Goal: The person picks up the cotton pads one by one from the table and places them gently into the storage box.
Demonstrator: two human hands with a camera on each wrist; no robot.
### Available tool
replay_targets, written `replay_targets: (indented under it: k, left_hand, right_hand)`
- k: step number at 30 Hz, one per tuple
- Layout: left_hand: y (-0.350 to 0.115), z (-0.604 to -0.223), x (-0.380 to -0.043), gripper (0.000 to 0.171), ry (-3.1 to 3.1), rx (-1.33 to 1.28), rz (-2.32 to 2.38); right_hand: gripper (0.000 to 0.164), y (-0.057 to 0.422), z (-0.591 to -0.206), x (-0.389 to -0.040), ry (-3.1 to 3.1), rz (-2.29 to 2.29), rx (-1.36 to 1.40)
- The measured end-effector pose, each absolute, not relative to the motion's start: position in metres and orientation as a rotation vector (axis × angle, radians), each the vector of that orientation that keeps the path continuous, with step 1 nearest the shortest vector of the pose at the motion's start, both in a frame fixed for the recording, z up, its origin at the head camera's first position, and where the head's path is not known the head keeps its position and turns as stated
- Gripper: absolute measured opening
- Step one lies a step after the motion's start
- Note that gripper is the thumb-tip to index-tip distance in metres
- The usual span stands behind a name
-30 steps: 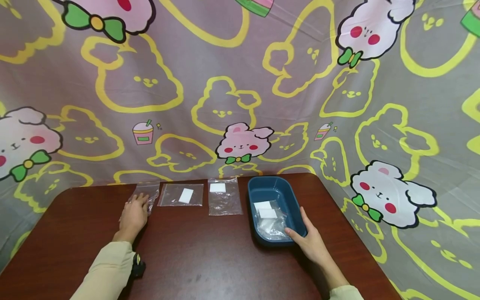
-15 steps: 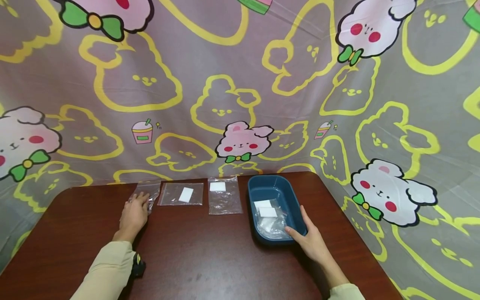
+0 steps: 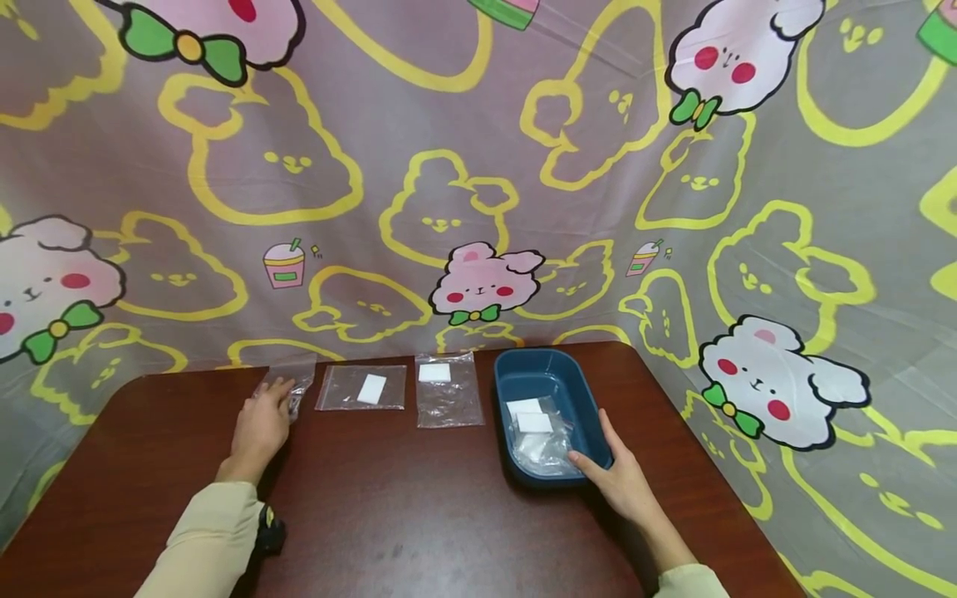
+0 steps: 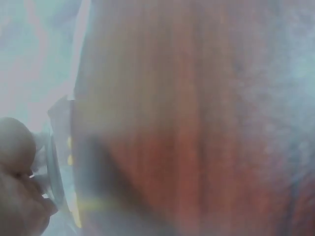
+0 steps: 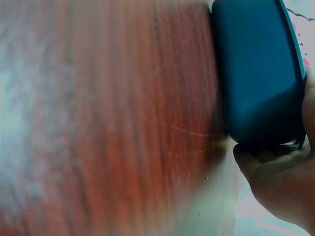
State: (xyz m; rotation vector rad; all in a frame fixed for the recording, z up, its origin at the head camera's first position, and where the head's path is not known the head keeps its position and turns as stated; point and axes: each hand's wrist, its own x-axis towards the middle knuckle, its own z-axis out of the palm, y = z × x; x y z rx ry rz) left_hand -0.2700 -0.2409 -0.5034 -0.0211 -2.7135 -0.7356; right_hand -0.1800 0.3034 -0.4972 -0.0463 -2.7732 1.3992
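At the far left of the table in the head view, my left hand (image 3: 262, 423) pinches a clear plastic zip bag (image 3: 302, 374), which it partly covers. The left wrist view shows the fingertips (image 4: 17, 147) against the bag's edge; what lies in the bag is hidden. My right hand (image 3: 624, 477) grips the near right side of a dark blue plastic bin (image 3: 576, 390), thumb over the rim and fingers along the outer wall. Inside the bin lie clear bags with white cards (image 3: 534, 423). Its outer side (image 5: 258, 73) fills the upper right of the right wrist view.
Two more clear bags, one with a tilted white card (image 3: 371, 389) and one with a white card (image 3: 434, 373) near its top, lie flat in a row between my left hand and the bin. The dark wooden table (image 3: 389, 507) ends at a patterned cloth (image 3: 359, 249).
My left hand has shifted slightly left and toward me, and the bag under it has moved and lifted a little at its far edge. The right hand and bin hold still.
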Motion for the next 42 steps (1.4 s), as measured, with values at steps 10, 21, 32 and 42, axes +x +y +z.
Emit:
replay_targets:
  k: [10, 21, 32, 42]
  left_hand:
    - [-0.239, -0.483, -0.267, 0.034, -2.611, -0.097, -0.736]
    - [-0.241, -0.467, -0.258, 0.034, -2.588, -0.092, -0.773]
    - [-0.242, -0.465, -0.255, 0.033, -2.555, -0.1, -0.786]
    - [-0.234, -0.464, -0.253, 0.031, -2.53, -0.11, -0.801]
  right_hand:
    - [0.1, 0.303, -0.496, -0.179, -2.774, 1.405, -0.055]
    - [0.099, 0.302, -0.496, -0.179, -2.77, 1.41, -0.052]
    - [0.099, 0.302, -0.496, -0.179, -2.779, 1.419, -0.07]
    - [0.1, 0.303, -0.496, -0.18, -2.779, 1.417, -0.06]
